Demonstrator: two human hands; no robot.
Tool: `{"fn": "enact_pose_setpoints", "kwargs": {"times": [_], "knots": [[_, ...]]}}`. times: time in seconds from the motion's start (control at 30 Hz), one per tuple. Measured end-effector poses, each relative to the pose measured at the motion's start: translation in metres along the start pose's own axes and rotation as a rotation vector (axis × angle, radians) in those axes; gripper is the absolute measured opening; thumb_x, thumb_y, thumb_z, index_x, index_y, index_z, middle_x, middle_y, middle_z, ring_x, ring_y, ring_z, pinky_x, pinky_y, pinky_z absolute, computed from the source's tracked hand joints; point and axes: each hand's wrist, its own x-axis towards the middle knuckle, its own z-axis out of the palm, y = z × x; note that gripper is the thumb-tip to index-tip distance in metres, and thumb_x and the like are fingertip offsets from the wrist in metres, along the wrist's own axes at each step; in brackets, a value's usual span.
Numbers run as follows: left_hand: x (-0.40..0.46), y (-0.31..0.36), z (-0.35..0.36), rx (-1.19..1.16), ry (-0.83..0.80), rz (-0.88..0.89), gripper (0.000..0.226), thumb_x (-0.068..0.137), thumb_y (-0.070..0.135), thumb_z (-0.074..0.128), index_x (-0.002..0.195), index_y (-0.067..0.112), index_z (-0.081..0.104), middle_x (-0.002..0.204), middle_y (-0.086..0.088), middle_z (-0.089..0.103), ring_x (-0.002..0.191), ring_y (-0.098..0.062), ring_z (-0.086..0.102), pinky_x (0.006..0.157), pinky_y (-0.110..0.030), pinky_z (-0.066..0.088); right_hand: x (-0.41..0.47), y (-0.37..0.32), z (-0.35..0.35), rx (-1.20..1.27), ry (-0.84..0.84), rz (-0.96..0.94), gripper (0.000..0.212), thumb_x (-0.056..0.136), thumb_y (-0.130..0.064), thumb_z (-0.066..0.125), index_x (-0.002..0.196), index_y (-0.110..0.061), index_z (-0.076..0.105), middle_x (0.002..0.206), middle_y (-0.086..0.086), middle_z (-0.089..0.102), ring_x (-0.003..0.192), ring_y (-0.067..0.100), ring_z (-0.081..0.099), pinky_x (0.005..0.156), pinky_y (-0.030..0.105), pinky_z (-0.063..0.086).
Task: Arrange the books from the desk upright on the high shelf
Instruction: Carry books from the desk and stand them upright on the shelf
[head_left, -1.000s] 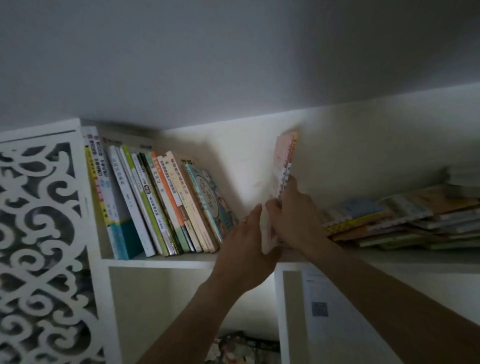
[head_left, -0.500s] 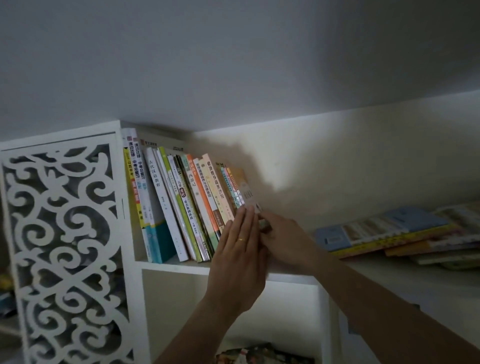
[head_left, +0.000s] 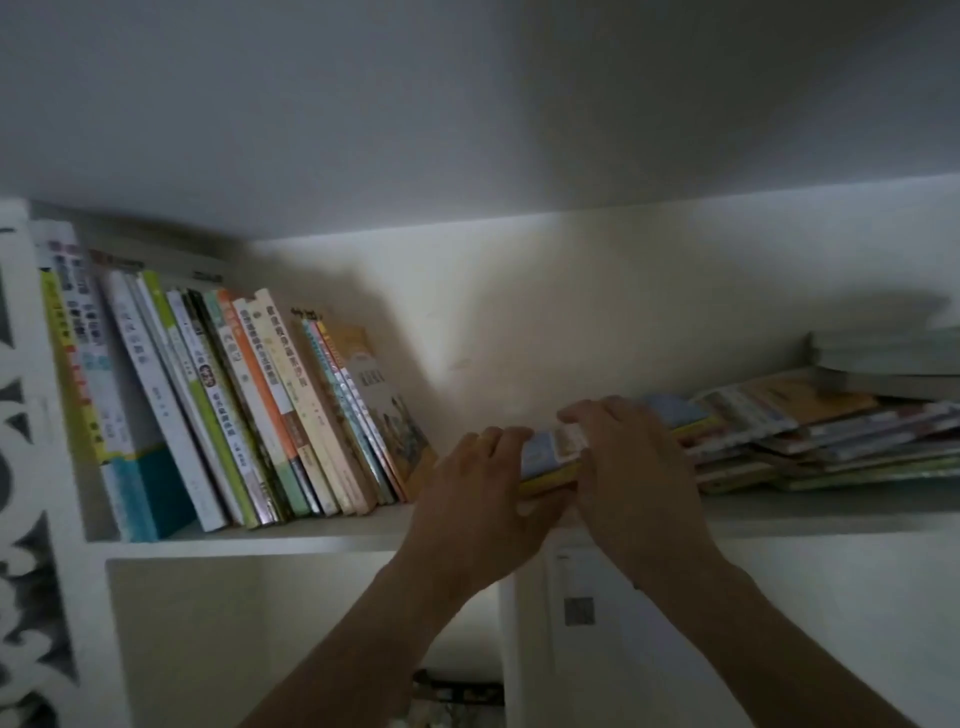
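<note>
White wall and ceiling fill the dim upper part of the view, and the high shelf (head_left: 322, 538) runs across beneath them. At the far left stands a white fretwork panel (head_left: 21, 467). Just beside it the row of upright books (head_left: 249, 415) leans a little leftward, spines out, with the last book (head_left: 389, 410) at its right end showing its cover.

Right of the row lies a bare stretch of shelf, then the left hand (head_left: 480, 491), its fingers curled over the near end of a flat book (head_left: 553, 449). The right hand (head_left: 621, 467) lies over the same book from the other side, fingers bent onto its top. Both seem to be gripping it, though blur and poor light make the exact hold hard to read. That book tops the left end of the flat stack (head_left: 810, 431), which spreads to the right edge.

By my reading, the step in hand is picking up the next book from the stack. The move ahead calls for lifting it free without dragging its neighbours, turning it on end, and setting it against the last book so the row stays up.
</note>
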Motion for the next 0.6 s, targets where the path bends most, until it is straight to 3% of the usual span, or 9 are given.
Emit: {"fn": "enact_pose_setpoints", "kwargs": {"times": [0.1,0.2,0.3,0.37,0.43,0.47,0.6], "knots": [[0.032,0.030,0.012,0.211,-0.168,0.032,0.061,0.090,0.067,0.049,0.132,0.023,0.052,0.110,-0.001,0.063,0.096,-0.024,0.062,0.066,-0.032,0.038,0.002,0.029,-0.039,-0.009,0.142,0.095,0.048,0.075,0.010,0.066,0.115,-0.015,0.067,0.113,0.008,0.066,0.103,0.033,0.061,0.079,0.041,0.053],[0.054,0.045,0.014,0.414,-0.177,0.112,0.040,0.097,0.048,0.050,0.124,0.019,0.050,0.105,-0.005,0.066,0.089,-0.028,0.066,0.062,-0.032,0.032,-0.003,0.052,-0.057,0.023,0.248,0.111,0.044,0.078,0.014,0.063,0.112,-0.013,0.069,0.109,0.007,0.069,0.097,0.030,0.064,0.076,0.031,0.045],[0.056,0.042,0.012,0.436,-0.167,0.163,0.009,0.095,0.027,0.054,0.094,0.021,0.047,0.086,-0.003,0.069,0.069,-0.025,0.066,0.050,-0.027,0.020,-0.010,0.064,-0.062,0.099,0.305,0.124,0.029,0.090,0.006,0.060,0.108,-0.014,0.070,0.099,0.000,0.070,0.091,0.025,0.065,0.078,0.030,0.043],[0.053,0.032,0.010,0.394,-0.040,0.070,0.022,0.081,0.022,0.070,0.076,0.020,0.049,0.060,-0.003,0.061,0.044,-0.024,0.060,0.046,-0.021,0.020,-0.013,0.058,-0.059,0.138,0.303,0.127,0.021,0.093,-0.004,0.063,0.108,-0.017,0.070,0.093,-0.005,0.067,0.085,0.019,0.066,0.078,0.032,0.048],[0.048,0.016,0.005,0.287,0.150,-0.069,0.027,0.082,0.021,0.074,0.068,0.015,0.051,0.048,-0.006,0.053,0.032,-0.023,0.051,0.040,-0.021,0.027,-0.013,0.044,-0.044,0.217,0.188,0.130,0.021,0.093,-0.020,0.069,0.113,-0.020,0.069,0.098,-0.008,0.070,0.083,0.011,0.066,0.080,0.033,0.054],[0.045,0.007,0.001,0.206,0.189,-0.141,0.028,0.089,0.023,0.068,0.069,0.015,0.049,0.051,-0.009,0.055,0.034,-0.024,0.051,0.040,-0.023,0.030,-0.011,0.034,-0.032,0.271,0.075,0.136,0.030,0.090,-0.028,0.073,0.119,-0.023,0.066,0.103,-0.010,0.069,0.084,0.008,0.066,0.082,0.034,0.056],[0.027,-0.020,-0.019,0.164,0.192,-0.386,0.031,0.106,0.039,0.042,0.085,0.017,0.045,0.075,-0.004,0.055,0.065,-0.024,0.062,0.057,-0.029,0.036,0.006,-0.018,0.019,0.420,-0.420,0.094,0.074,0.076,-0.053,0.082,0.136,-0.037,0.044,0.111,-0.018,0.059,0.098,0.009,0.065,0.089,0.033,0.056]]}}
